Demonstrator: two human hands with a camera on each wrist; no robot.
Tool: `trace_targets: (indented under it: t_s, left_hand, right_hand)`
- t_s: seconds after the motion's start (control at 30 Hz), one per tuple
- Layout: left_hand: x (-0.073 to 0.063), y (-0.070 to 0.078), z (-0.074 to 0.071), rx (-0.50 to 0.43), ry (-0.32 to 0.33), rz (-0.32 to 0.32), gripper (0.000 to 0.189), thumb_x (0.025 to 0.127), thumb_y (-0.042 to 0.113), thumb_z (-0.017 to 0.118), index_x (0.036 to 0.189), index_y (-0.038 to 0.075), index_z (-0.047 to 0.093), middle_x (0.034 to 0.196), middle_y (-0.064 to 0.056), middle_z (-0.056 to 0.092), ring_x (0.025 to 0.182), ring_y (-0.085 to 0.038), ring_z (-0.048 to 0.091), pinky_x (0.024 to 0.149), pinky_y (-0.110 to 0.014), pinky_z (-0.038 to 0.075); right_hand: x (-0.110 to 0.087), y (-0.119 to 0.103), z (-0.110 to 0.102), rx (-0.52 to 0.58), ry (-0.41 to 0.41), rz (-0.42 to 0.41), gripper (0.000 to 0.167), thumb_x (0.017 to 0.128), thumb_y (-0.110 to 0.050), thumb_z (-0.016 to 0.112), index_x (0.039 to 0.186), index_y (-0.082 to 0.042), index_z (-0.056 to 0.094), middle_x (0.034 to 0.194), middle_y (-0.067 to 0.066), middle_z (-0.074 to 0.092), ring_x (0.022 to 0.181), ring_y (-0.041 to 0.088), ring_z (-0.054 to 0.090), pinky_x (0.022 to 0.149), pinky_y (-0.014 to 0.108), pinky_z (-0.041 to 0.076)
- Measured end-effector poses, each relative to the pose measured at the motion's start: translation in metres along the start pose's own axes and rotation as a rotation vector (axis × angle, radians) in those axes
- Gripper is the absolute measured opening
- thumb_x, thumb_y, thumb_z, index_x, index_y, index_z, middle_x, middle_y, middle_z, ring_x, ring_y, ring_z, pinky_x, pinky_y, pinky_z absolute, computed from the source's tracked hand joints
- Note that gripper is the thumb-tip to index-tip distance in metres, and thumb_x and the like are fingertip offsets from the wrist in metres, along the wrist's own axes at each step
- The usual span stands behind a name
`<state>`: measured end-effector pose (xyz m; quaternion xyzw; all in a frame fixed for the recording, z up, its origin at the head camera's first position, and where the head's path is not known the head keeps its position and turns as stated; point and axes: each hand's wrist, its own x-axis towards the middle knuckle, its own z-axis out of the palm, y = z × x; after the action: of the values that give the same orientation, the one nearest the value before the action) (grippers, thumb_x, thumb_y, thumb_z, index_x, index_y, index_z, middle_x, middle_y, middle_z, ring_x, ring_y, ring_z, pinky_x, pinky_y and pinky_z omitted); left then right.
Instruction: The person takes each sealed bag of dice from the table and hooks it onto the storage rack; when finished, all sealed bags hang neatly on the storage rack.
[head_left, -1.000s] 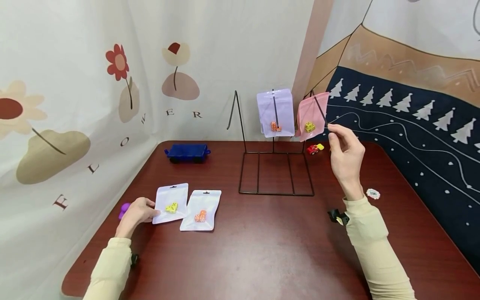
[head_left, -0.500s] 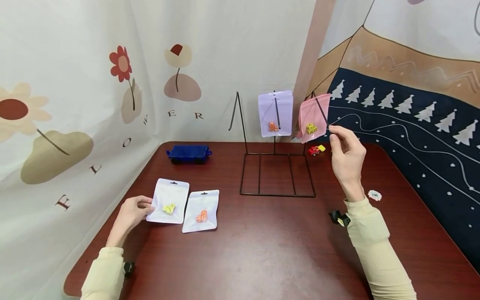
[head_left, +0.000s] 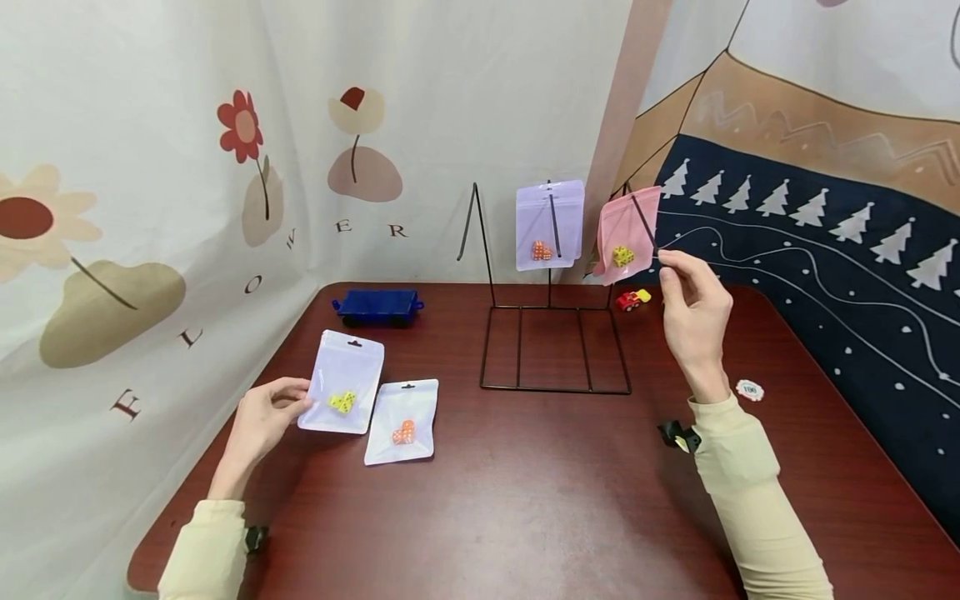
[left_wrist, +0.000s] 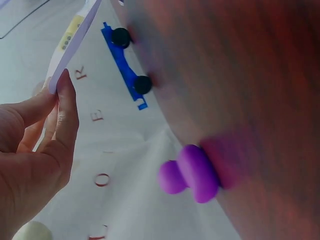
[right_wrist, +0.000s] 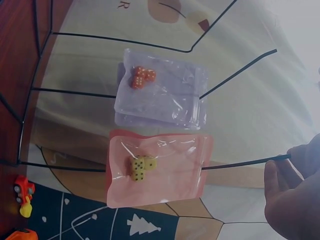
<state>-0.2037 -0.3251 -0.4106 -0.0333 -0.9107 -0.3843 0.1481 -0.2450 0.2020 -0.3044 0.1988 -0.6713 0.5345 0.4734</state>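
My left hand [head_left: 262, 421] pinches the lower left edge of a pale purple zip bag [head_left: 347, 371] with yellow dice inside, raised off the table and tilted. Beside it, a second pale bag [head_left: 401, 408] with orange dice lies flat on the table. With thumb and fingertips my right hand [head_left: 696, 321] pinches the tip of the right hook of a black wire rack [head_left: 555, 389]. From that hook hangs a pink bag [right_wrist: 160, 192] with yellow dice. Purple bags [right_wrist: 165, 100] hang on the middle hook, the front one with orange dice. The left hook [head_left: 467, 225] carries nothing.
A blue toy wagon [head_left: 377, 307] stands at the back left. Behind the rack's right side sits a small red and yellow toy car [head_left: 632, 300]. A white chip [head_left: 749, 390] lies on the right. In the left wrist view a purple object [left_wrist: 197, 175] stands near the table edge.
My left hand has lifted the bag with yellow dice off the table and tilted it up. The hanging purple bag has swung slightly. My right hand stays at the hook tip.
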Motion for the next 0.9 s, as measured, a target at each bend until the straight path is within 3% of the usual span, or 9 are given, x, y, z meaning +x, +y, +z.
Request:
trace_targets:
  t_s: [0.2,0.43,0.57,0.63,0.8,0.9]
  left_hand:
    - [0.001,0.021,0.004,-0.036,0.049,0.059,0.024,0.082,-0.003,0.072,0.105,-0.005,0.067,0.086,-0.018,0.067,0.072,0.001,0.062,0.057,-0.011,0.048]
    - [0.005,0.058,0.014,-0.167,0.070,0.117,0.018,0.083,0.000,0.072,0.100,-0.005,0.068,0.085,-0.018,0.067,0.070,-0.006,0.064,0.055,-0.013,0.047]
    - [0.011,0.071,0.024,-0.246,0.082,0.149,0.017,0.083,0.002,0.073,0.099,-0.002,0.069,0.086,-0.016,0.068,0.074,-0.003,0.065,0.057,-0.013,0.048]
    - [0.013,0.081,0.029,-0.289,0.086,0.162,0.016,0.082,0.000,0.073,0.098,-0.002,0.069,0.086,-0.015,0.068,0.075,-0.003,0.065,0.057,-0.013,0.047]
    - [0.017,0.117,0.036,-0.415,0.091,0.204,0.016,0.079,-0.009,0.072,0.094,-0.007,0.067,0.082,-0.014,0.067,0.074,-0.006,0.065,0.058,-0.014,0.046]
    - [0.020,0.137,0.039,-0.470,0.078,0.230,0.015,0.078,-0.014,0.070,0.093,-0.011,0.065,0.081,-0.017,0.067,0.074,-0.007,0.065,0.062,-0.015,0.049]
  right_hand:
    - [0.000,-0.001,0.001,-0.005,-0.002,0.002,0.019,0.089,0.015,0.055,0.106,0.016,0.063,0.104,0.027,0.062,0.069,0.009,0.052,0.062,0.015,0.045]
    - [0.000,-0.001,0.000,-0.011,-0.004,0.002,0.020,0.089,0.016,0.054,0.106,0.016,0.063,0.105,0.026,0.063,0.077,0.010,0.055,0.065,0.016,0.046]
    - [-0.001,-0.002,-0.001,-0.015,-0.005,0.004,0.019,0.089,0.015,0.055,0.106,0.015,0.063,0.105,0.025,0.063,0.073,0.010,0.053,0.064,0.015,0.045]
    - [-0.002,-0.002,-0.002,-0.012,-0.006,0.006,0.019,0.089,0.015,0.055,0.106,0.015,0.064,0.105,0.025,0.063,0.074,0.012,0.054,0.065,0.016,0.046]
    - [-0.001,-0.002,-0.002,0.008,-0.009,0.006,0.020,0.088,0.016,0.055,0.106,0.016,0.064,0.105,0.027,0.063,0.090,0.017,0.060,0.082,0.019,0.050]
    - [0.001,-0.001,-0.002,0.006,-0.006,0.001,0.019,0.088,0.016,0.055,0.106,0.016,0.064,0.105,0.027,0.063,0.092,0.014,0.060,0.084,0.020,0.050]
